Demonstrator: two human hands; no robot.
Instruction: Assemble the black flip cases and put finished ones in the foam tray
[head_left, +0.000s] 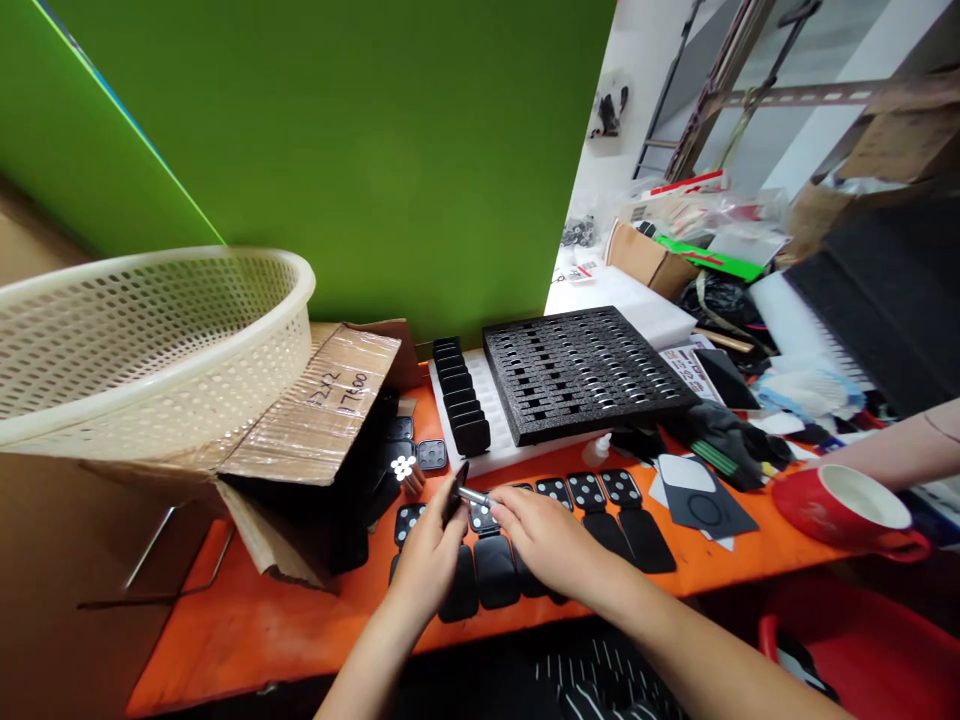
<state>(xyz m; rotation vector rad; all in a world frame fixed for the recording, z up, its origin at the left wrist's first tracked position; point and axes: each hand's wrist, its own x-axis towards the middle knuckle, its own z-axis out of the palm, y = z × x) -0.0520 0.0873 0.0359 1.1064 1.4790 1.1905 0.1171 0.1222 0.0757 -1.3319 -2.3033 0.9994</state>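
Left hand [427,550] pinches a black case [460,482]; right hand [551,540] grips a metal rod [472,496] against it. Along the desk's [240,640] near edge, open cases [646,540] seem unfinished.

A green panel [390,150] stands behind the orange table [225,640], with a white wall [637,60] beyond on the right

Small workshop, orange worktop [225,640] across lower frame, row of matching black pieces [495,575] lower centre, slotted black tray [600,424] mid-frame, cardboard boxes [904,145] upper right
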